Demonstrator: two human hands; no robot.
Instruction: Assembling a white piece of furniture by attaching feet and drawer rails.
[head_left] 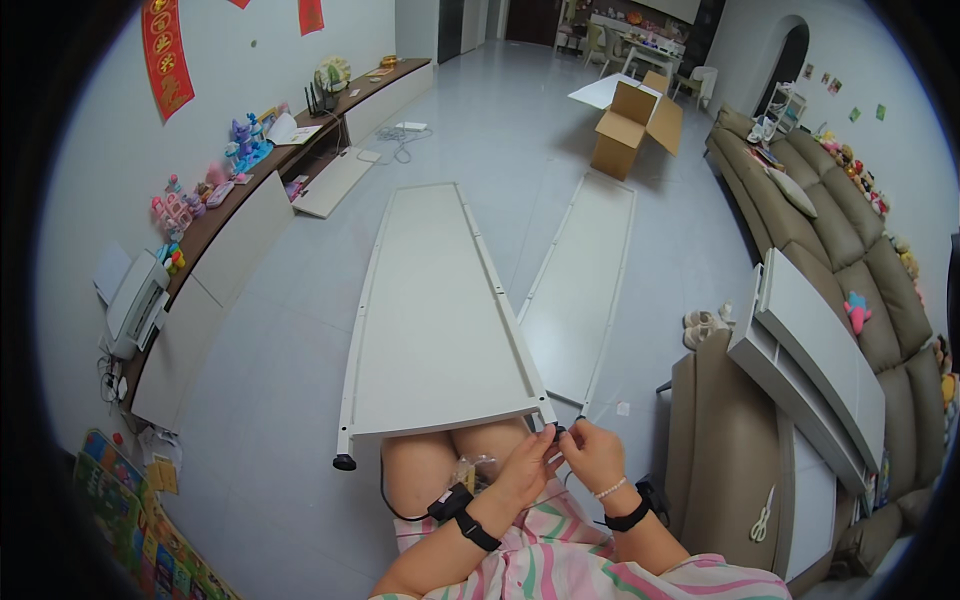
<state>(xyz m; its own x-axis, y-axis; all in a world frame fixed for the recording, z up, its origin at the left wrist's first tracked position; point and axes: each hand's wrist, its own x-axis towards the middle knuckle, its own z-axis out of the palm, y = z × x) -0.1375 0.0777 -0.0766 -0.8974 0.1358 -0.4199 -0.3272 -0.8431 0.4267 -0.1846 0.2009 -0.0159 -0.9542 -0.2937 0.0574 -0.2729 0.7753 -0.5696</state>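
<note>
A long white metal panel (440, 310) with raised edges rests over my thighs and reaches away across the floor. At its near left corner a round black foot (345, 462) sits on the leg end. My left hand (525, 470) and my right hand (597, 458) meet at the near right corner, fingers closed around a small black foot (559, 432) at the leg end there. The fingers partly hide that foot, so how far it is seated cannot be seen. On my lap, beside my left wrist, lies a clear plastic bag (477, 470) with small parts inside.
A second, narrower white panel (575, 290) lies on the floor to the right. Beyond it stands an open cardboard box (617, 140). White boards (810, 350) and scissors (763, 515) rest on the brown sofa (700, 430). A low cabinet (240, 235) lines the left wall.
</note>
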